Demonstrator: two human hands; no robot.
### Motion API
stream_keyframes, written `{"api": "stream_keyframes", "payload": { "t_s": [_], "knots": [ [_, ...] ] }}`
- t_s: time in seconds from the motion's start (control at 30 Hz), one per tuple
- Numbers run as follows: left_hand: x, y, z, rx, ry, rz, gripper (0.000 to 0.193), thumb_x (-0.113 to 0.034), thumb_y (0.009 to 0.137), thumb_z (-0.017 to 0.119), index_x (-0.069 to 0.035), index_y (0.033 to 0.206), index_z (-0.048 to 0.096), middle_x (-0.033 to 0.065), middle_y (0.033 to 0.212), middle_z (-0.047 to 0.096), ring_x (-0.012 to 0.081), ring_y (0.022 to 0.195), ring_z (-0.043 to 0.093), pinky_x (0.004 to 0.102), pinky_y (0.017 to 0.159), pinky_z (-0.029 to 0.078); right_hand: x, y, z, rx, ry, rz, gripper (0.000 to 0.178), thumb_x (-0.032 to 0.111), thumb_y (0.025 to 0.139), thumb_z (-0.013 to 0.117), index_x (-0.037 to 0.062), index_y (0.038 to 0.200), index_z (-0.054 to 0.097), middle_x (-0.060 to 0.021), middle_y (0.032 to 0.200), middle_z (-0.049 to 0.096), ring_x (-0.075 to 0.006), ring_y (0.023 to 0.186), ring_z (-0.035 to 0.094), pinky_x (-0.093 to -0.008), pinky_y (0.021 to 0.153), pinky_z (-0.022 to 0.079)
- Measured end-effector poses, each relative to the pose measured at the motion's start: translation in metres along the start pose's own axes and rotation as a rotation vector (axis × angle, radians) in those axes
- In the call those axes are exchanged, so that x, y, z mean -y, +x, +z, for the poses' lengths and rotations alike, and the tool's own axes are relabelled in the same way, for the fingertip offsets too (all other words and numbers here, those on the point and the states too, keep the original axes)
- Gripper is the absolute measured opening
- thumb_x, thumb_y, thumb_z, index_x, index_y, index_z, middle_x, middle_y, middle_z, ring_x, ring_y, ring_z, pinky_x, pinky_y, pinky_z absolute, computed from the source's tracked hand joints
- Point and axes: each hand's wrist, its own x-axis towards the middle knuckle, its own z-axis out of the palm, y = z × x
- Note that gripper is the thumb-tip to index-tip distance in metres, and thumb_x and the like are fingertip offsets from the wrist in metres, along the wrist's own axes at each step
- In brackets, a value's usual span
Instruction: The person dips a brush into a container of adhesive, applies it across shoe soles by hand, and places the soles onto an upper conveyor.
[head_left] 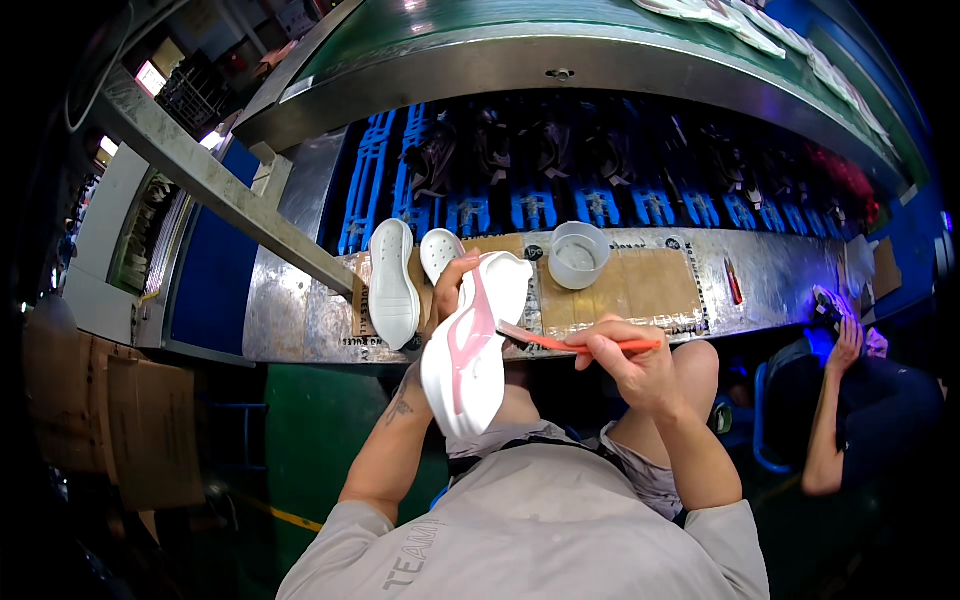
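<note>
My left hand (451, 285) is closed around a white shoe sole (436, 372) with a pink band along its side, held up and tilted over my lap. Part of that hand is hidden behind the sole. Between the fingers of my right hand (628, 362) is a brush (560, 343) with an orange-red handle; its bristles meet the sole's side at the pink band. On the bench to the left lie a whole white sole (393, 290) and, partly covered by the held one, another white sole (438, 250). A translucent plastic cup (578, 256) stands beyond my right hand.
Brown cardboard (640, 290) covers part of the metal bench (290, 310). A red-handled tool (734, 283) lies on the right. Behind runs a rack with blue holders (533, 210), below a green conveyor (480, 30). A metal post (225, 200) slants at left; a co-worker's arm (826, 420) is at right.
</note>
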Motion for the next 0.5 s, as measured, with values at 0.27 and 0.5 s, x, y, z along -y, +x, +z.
{"api": "stream_keyframes", "payload": {
  "t_s": [0.27,0.5],
  "knots": [
    [0.008,0.015,0.003,0.032,0.345,0.159,0.102,-0.001,0.074,0.087,-0.005,0.156,0.028,0.0179,0.154,0.035,0.0297,0.136,0.048,0.0393,0.110,0.048,0.031,-0.016,0.015,-0.019,-0.148,-0.228,0.014,0.007,0.096,0.068,-0.0001,0.103,0.078,-0.0050,0.076,0.074,-0.0165,0.073,0.060,-0.0316,0.070,0.049],
    [0.028,0.005,0.009,-0.043,0.347,0.208,0.109,-0.001,0.073,0.088,-0.004,0.160,0.022,0.0208,0.157,0.036,0.0350,0.138,0.047,0.0401,0.113,0.044,0.053,-0.020,0.026,-0.025,0.192,-0.004,0.025,0.013,0.106,0.058,-0.0055,0.103,0.075,-0.0075,0.076,0.073,-0.0123,0.070,0.064,-0.0269,0.070,0.051]
  ]
}}
